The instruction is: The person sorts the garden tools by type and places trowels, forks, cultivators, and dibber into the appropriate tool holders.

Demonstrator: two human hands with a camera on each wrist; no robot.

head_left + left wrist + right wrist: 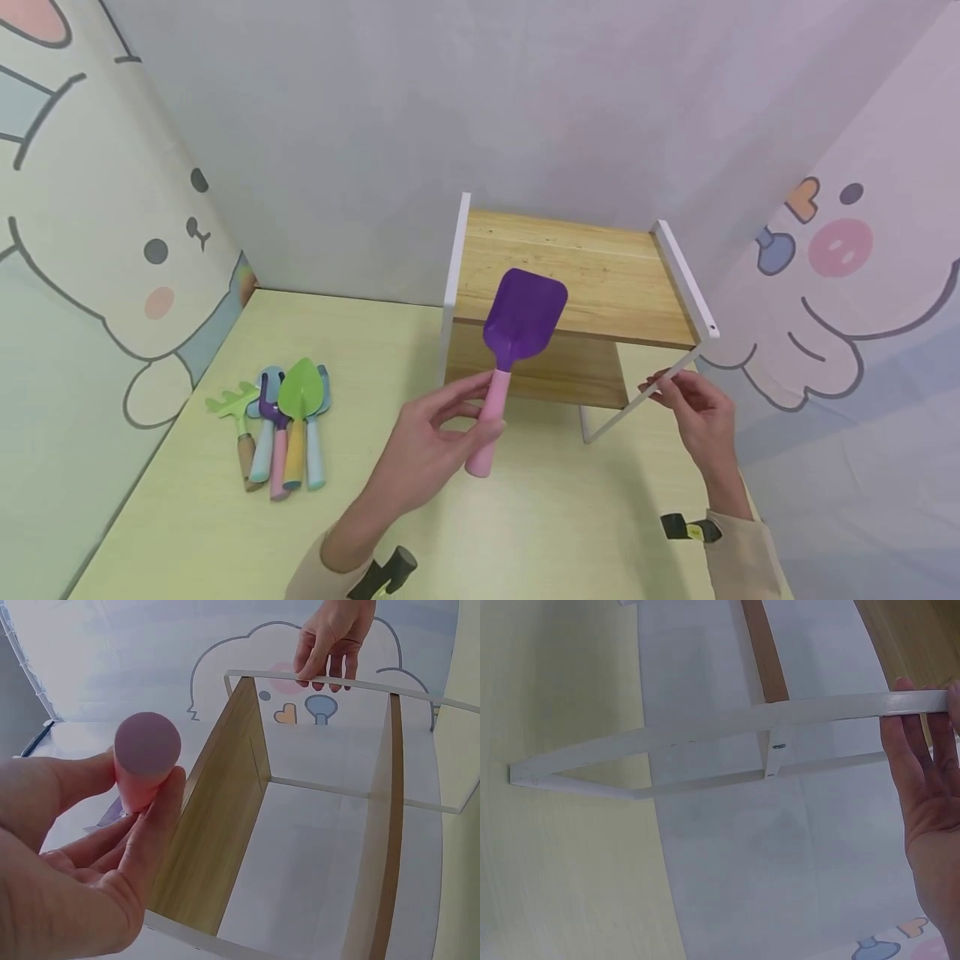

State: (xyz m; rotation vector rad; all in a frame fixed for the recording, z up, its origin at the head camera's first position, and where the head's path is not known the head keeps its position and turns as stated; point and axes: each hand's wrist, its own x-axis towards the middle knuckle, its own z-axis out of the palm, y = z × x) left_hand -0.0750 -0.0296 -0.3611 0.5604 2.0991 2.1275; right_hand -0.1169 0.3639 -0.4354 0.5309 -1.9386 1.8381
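Observation:
My left hand [420,446] pinches the pink handle of a small garden shovel between thumb and fingers. The purple blade of this shovel [525,312] points up, in front of the shelf as the head view sees it. From the left wrist, the round end of the pink handle [148,744] faces the camera. My right hand [701,412] holds the white side frame [705,729] of a two-tier wooden shelf [570,250], thumb on one side and fingers on the other. In the right wrist view that hand [930,787] is partly cut off by the edge.
Several small garden tools lie bunched on the table's left, among them a green trowel [302,387] and a green rake [234,402]. The pale table [225,558] meets a grey curtain [337,167] behind. Cartoon-printed cloth stands at both sides.

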